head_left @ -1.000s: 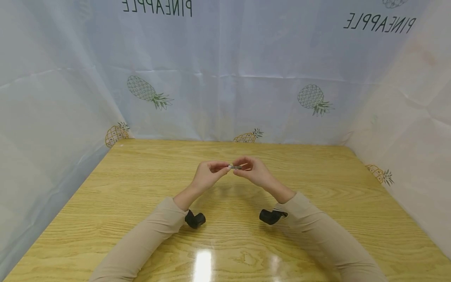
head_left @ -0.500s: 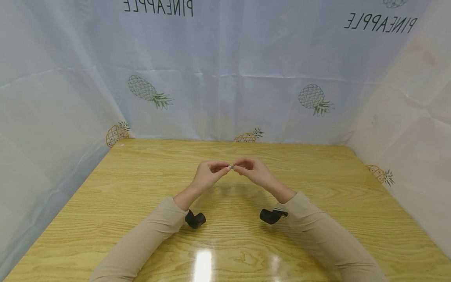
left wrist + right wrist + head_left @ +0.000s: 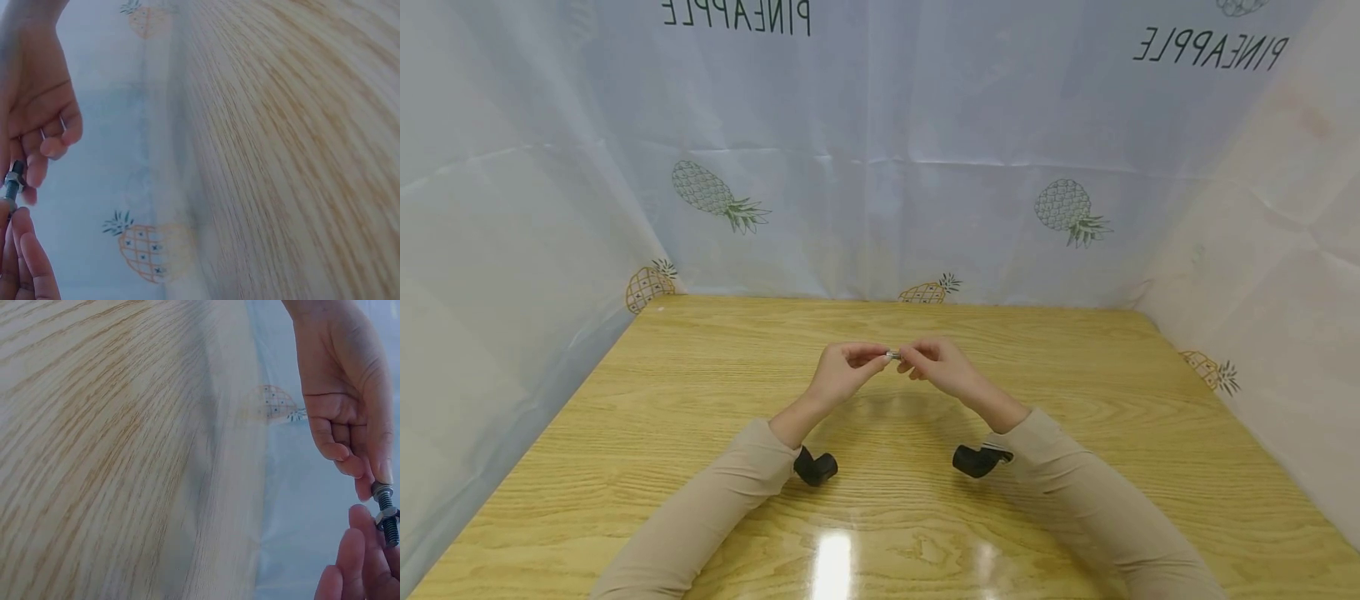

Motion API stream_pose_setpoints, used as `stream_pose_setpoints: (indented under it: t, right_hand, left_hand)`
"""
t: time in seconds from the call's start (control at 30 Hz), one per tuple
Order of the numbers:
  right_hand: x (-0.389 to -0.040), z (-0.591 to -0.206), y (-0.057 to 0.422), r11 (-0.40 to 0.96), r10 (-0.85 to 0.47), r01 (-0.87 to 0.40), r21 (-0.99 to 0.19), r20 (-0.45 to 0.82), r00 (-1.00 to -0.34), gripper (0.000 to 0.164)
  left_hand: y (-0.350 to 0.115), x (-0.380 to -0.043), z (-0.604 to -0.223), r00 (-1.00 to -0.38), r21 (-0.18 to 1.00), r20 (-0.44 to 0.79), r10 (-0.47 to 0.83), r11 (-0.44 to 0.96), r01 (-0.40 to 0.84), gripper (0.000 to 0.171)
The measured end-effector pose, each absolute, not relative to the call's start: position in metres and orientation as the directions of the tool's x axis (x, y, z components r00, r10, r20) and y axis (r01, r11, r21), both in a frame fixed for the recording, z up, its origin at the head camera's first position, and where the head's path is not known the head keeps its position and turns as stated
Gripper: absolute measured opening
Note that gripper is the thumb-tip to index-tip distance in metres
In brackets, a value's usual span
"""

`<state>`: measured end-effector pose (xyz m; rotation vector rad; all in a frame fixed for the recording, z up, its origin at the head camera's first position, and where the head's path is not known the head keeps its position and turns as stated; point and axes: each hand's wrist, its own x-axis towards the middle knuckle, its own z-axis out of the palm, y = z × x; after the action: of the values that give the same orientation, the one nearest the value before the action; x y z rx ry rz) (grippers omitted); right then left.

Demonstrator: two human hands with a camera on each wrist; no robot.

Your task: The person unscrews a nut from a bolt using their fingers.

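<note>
My left hand (image 3: 838, 372) pinches the head end of a small metal bolt (image 3: 892, 355) between thumb and fingertips, above the table. A hex nut (image 3: 388, 516) sits partway along the thread, with the bolt's dark tip showing beyond it in the right wrist view. My right hand (image 3: 950, 368) is at the threaded end, thumb and index finger closed on the nut, the other fingers curled beneath. In the left wrist view the bolt (image 3: 12, 187) lies at the left edge, and part of each hand is cut off.
Below the hands is a wood-grain table (image 3: 737, 383). A white curtain (image 3: 880, 225) with pineapple prints stands along its back and sides. Black wrist mounts (image 3: 976, 460) stick out from under both sleeves.
The right hand's fingers were spread around the thread, then moved left over it; now thumb and index are drawn together and the other fingers curl lower. The left hand stays still.
</note>
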<state>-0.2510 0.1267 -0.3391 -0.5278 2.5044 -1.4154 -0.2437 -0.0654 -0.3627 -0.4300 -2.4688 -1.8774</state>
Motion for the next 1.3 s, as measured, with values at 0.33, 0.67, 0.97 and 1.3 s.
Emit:
stream_pose_setpoints:
  t: [0.33, 0.67, 0.97, 1.3]
  right_hand:
    - [-0.25, -0.339, 0.126, 0.459, -0.388, -0.275, -0.845, 0.087, -0.917, 0.035]
    - [-0.249, -0.34, 0.127, 0.459, -0.414, -0.22, -0.86, 0.012, -0.91, 0.035]
    - [-0.248, -0.339, 0.126, 0.47, -0.36, -0.251, -0.846, 0.076, -0.93, 0.031]
    - [-0.251, -0.341, 0.128, 0.466, -0.431, -0.211, -0.859, -0.012, -0.903, 0.04]
  left_hand:
    - [-0.065, -0.241, -0.359, -0.963, 0.946, 0.167, 0.213, 0.241, 0.217, 0.028]
    - [-0.064, -0.218, -0.332, -0.963, 0.939, 0.165, 0.213, 0.265, 0.22, 0.027]
    - [-0.063, -0.22, -0.334, -0.964, 0.945, 0.168, 0.208, 0.246, 0.217, 0.026]
    - [-0.063, -0.22, -0.334, -0.965, 0.942, 0.164, 0.206, 0.258, 0.215, 0.026]
